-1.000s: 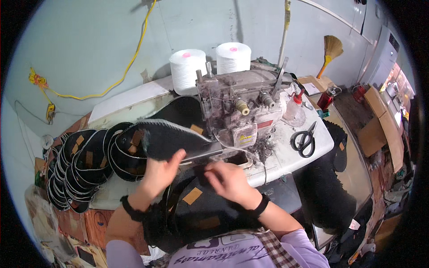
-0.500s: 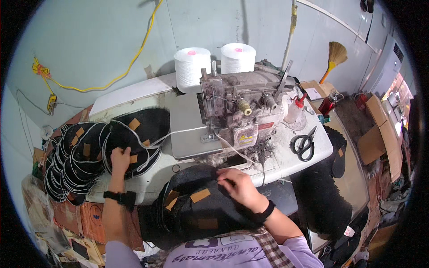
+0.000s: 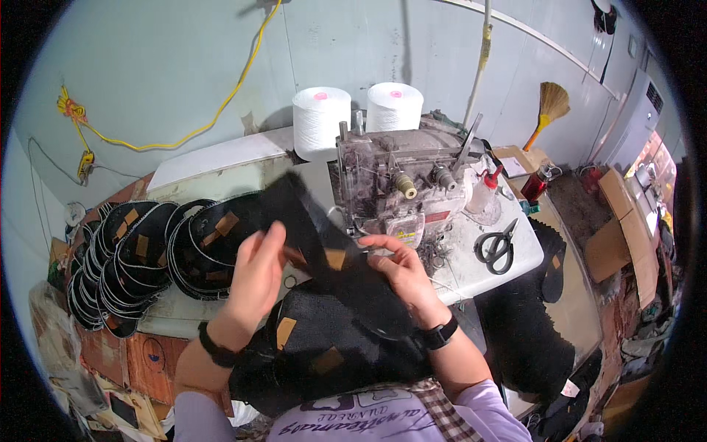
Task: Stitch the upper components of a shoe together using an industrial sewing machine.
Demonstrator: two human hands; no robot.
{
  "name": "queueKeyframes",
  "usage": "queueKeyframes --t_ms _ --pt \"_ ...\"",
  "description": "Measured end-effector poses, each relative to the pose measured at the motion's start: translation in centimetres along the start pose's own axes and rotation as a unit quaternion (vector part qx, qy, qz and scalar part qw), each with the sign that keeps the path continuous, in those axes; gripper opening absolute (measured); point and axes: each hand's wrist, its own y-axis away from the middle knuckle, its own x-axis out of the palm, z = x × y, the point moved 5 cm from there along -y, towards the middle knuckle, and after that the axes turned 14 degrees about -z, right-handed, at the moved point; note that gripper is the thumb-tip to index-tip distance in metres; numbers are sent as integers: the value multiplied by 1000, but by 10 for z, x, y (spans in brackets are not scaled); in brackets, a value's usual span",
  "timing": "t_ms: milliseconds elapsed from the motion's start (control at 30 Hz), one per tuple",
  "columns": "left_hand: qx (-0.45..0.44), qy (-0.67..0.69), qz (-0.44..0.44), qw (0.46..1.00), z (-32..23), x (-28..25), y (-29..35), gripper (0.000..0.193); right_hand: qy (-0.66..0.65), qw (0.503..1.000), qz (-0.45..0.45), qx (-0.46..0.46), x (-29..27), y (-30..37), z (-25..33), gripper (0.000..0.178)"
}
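A black fabric piece [image 3: 359, 291] with a tan patch is raised in front of me, its upper part blurred by motion. My right hand [image 3: 407, 276] pinches its right edge between thumb and fingers. Beside the left edge is my left hand [image 3: 254, 283], fingers stretched upward; whether it touches the fabric I cannot tell. More black pieces [image 3: 317, 353] with tan patches lie in a pile on my lap. At the left of the table, white-edged black pieces [image 3: 140, 254] overlap in a heap. Behind the raised piece stands a dusty sewing machine [image 3: 401, 166], its needle area partly covered.
Two white thread cones [image 3: 322, 125] stand behind the machine. On the table's right lie black scissors [image 3: 497, 249], with a red-tipped bottle [image 3: 484, 193] nearby. A stack of black pieces [image 3: 519, 331] fills the right side. A broom [image 3: 550, 110] leans by the wall.
My left hand has left the white-edged heap and moved right. A black piece has been lifted from the lap pile in my right hand. The white thread trailing to the heap no longer shows.
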Motion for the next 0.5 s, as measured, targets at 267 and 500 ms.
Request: queueKeyframes --t_ms 267,500 --pt "-51 105 -55 992 -12 10 -65 55 6 998 -49 -45 20 17 -16 30" --pt "-8 48 59 997 4 2 -15 54 -101 994 -12 26 7 14 6 35"
